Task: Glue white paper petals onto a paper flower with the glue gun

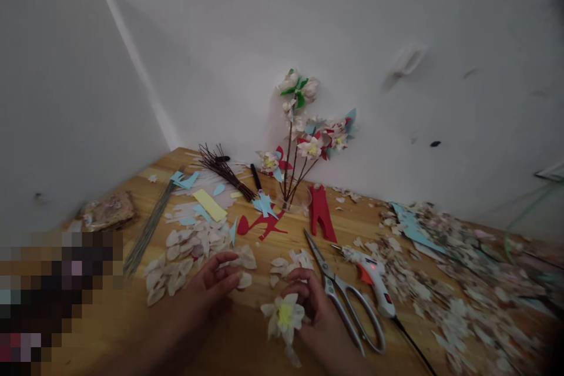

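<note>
In my right hand [315,308] is a handmade flower [284,314] with off-white petals and a yellow centre, held low near the front of the table. My left hand [218,279] has its fingers curled, with a pale petal [244,279] at the thumb tip. Another loose petal [245,257] shows just beyond its fingertips. Left of that hand lies a heap of dried petals [176,267]; a smaller petal pile [297,259] sits behind my right hand. Silver scissors [337,285] lie closest to my right hand, and a white glue gun [372,279] with a lit red light is beside them.
Finished flowers on twigs [291,147] stand against the wall in a clear holder [297,202]. Red paper [321,214], blue scraps [264,204], a yellow strip [209,205], bundled twigs [229,173] and wires [152,220] lie behind my hands. Petal litter [423,276] covers the right side.
</note>
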`<state>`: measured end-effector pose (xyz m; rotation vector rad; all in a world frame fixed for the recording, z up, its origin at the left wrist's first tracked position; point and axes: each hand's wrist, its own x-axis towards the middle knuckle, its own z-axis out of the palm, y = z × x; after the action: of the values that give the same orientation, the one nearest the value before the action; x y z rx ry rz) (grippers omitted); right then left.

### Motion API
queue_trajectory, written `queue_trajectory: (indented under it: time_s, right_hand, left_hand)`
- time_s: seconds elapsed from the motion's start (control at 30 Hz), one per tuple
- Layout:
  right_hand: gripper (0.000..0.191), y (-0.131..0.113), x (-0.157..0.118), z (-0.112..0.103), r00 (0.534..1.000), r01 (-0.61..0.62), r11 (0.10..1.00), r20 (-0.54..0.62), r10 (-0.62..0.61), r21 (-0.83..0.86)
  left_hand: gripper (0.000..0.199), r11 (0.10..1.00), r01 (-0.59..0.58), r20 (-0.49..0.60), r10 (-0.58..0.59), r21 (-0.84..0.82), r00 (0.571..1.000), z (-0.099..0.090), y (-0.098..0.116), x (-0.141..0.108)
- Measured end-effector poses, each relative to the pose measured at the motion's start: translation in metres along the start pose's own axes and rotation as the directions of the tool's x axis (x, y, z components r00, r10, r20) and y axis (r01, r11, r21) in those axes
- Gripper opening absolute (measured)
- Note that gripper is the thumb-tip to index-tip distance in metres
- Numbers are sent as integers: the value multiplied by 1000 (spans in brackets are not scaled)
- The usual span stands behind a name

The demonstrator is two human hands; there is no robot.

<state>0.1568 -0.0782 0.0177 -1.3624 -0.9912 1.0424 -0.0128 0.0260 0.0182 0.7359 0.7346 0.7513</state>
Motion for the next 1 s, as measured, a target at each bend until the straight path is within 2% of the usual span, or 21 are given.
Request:
queue_trajectory:
  time_s: [0.17, 0.47, 0.53, 0.63, 0.73, 0.87, 0.93, 1.0]
  right_hand:
    - [45, 2, 0, 0, 1000, -6, 999, 7, 6, 32]
    - [47, 6, 0, 3, 997, 22, 998, -75, -17, 66]
    - [46, 6, -2, 4, 998, 34, 999, -59, -32, 32]
    - [44, 5, -5, 0, 995, 99, 989, -1, -100, -106]
    - [49, 7, -10, -8, 978, 205, 930, 106, -181, -306]
    - [47, 12, -19, -15, 938, 348, 789, 185, -295, -507]
    - [44, 11, -22, -15, 905, 421, 720, 203, -374, -551]
    - [44, 7, -24, -13, 858, 502, 643, 241, -453, -579]
  left_hand:
    - [43, 996, -30, 42, 27, 82, 999, -7, -7, 5]
    - [42, 995, -16, 14, 15, 96, 1000, -5, -6, 1]
    - [42, 995, 0, 0, 0, 102, 1000, -5, -5, 1]
    - [41, 995, -12, -9, 12, 100, 1000, -3, -4, 1]
    - [37, 991, -39, 21, 36, 130, 999, -1, -3, -1]
    - [34, 968, -142, 86, 127, 206, 988, 0, -4, -6]
    - [29, 932, -208, 102, 186, 296, 977, 0, -3, -11]
    - [25, 860, -289, 134, 256, 421, 957, -1, 0, -17]
